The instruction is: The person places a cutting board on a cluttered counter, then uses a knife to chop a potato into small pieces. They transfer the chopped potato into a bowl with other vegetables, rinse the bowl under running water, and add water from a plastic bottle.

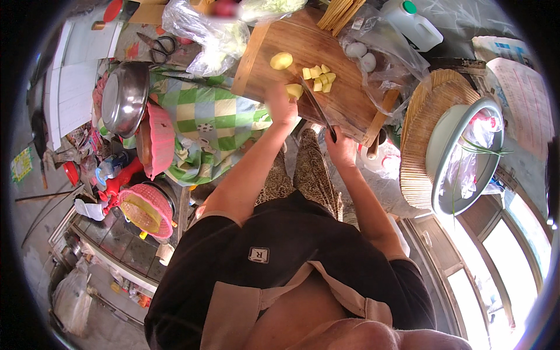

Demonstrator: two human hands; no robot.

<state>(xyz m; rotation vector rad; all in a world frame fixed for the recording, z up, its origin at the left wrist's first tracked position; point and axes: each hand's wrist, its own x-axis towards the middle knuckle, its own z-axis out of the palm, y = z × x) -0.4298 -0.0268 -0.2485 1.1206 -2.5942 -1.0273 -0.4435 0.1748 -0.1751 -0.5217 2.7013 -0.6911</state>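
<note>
On a wooden cutting board (350, 105) lie a peeled yellow potato piece (281, 61) and a small pile of potato chunks (323, 79). My left hand (281, 107), partly blurred, is at the board's near edge with its fingers against another potato piece (294, 91); whether it grips the piece is unclear. The fingers of my right hand (342, 148) are closed round the handle of a knife (318, 104). The blade slants up and left over the board, its tip between that piece and the chunks.
Eggs (368, 62) in a clear plastic bag and a white jug (413, 26) stand at the board's far right. Rightward, a pale basin (437, 140) rests by woven trays (413, 175). Left are a checkered cloth (205, 118), a steel bowl (124, 98), scissors (162, 50) and pink baskets (159, 140).
</note>
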